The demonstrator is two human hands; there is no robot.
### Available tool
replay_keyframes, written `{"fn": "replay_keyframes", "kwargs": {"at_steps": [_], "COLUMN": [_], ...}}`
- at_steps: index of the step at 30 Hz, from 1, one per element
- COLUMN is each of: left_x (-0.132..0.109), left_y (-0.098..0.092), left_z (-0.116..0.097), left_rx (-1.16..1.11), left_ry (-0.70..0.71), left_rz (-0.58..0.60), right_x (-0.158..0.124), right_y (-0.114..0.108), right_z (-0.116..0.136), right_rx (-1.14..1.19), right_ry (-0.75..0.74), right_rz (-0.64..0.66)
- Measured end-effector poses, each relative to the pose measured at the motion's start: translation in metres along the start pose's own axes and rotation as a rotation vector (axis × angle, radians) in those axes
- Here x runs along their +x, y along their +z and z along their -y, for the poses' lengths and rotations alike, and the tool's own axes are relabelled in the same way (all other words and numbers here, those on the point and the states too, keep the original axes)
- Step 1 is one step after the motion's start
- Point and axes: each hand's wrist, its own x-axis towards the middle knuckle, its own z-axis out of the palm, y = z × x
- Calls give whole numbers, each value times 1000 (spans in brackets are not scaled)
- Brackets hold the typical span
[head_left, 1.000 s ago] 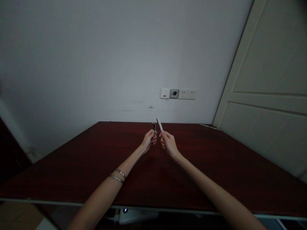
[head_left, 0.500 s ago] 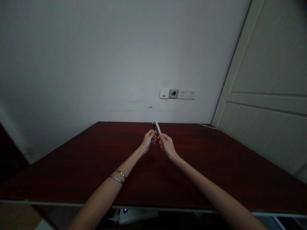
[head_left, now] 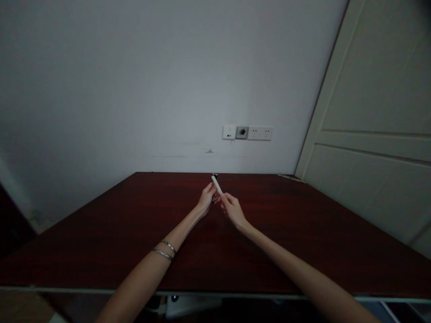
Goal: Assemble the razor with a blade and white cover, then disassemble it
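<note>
My left hand (head_left: 205,200) is closed around a slim dark tool with a shiny crosswise head (head_left: 215,175), possibly a peeler or a lighter; its kind is not clear. Most of the tool is hidden behind the fingers and the white stick. In my right hand (head_left: 234,211) a smooth white candle-like stick (head_left: 217,184) is gripped by its lower end, leaning up and to the left. It crosses in front of the tool; whether they touch I cannot tell. Both hands are close together above the dark red table.
The dark red table (head_left: 111,233) runs back to a pale wall (head_left: 134,89) with a row of sockets (head_left: 247,133). A pale panelled door (head_left: 373,175) slants along the right. Below the table's front edge, a white object (head_left: 191,306) shows dimly.
My right hand has tilted the white stick further left and lowered its tip, so it now covers part of the tool. My left hand stays nearly in place.
</note>
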Motion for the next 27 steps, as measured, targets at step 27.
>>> {"fn": "replay_keyframes", "kwargs": {"at_steps": [27], "left_x": [-1], "left_y": [-3], "left_z": [-5], "left_rx": [238], "left_ry": [80], "left_rz": [-111], "right_x": [3], "right_y": [-21], "right_z": [-4], "right_rx": [131], "right_ry": [54], "right_rz": [-92]}}
